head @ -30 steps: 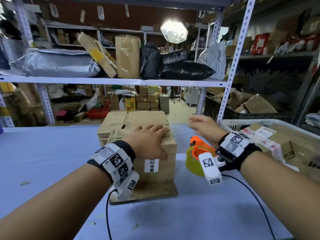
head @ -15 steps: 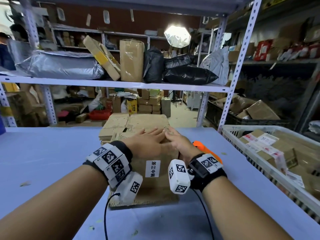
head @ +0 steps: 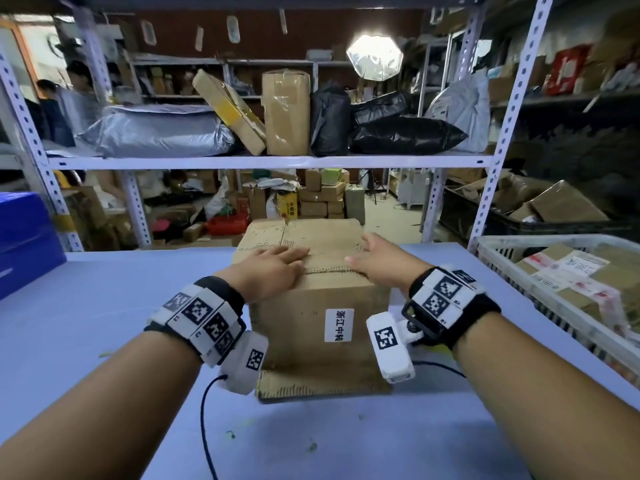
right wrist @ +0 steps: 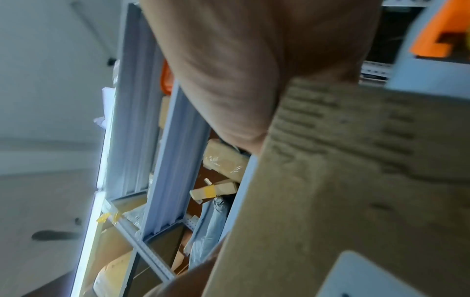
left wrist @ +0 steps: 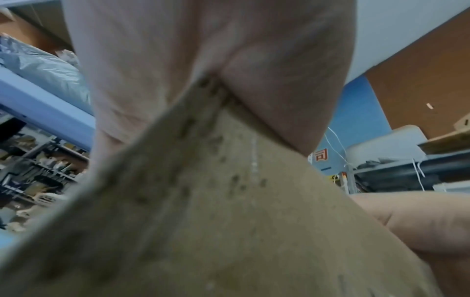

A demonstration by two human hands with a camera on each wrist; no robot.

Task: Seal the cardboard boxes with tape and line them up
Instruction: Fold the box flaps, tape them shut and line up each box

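Note:
A brown cardboard box (head: 311,306) with a white label (head: 339,324) on its near side stands on the blue table (head: 104,323), right in front of me. Its top flaps are folded down. My left hand (head: 273,271) lies flat on the left of the top, fingers straight across the flap seam. My right hand (head: 377,259) rests flat on the right of the top, near the right edge. In the left wrist view the palm (left wrist: 203,60) presses onto the cardboard (left wrist: 216,221). An orange tape dispenser (right wrist: 440,36) shows in a corner of the right wrist view; the box hides it from the head camera.
A white plastic crate (head: 519,244) of labelled parcels stands at the right of the table. A blue box (head: 24,237) sits at the far left. A loose cardboard flap (head: 311,386) sticks out under the box's near side. Metal shelving (head: 263,162) with parcels rises behind the table.
My right hand came left from above the tape dispenser onto the box top, then slid to its right side. The left hand stayed on the top. The view moved closer to the box.

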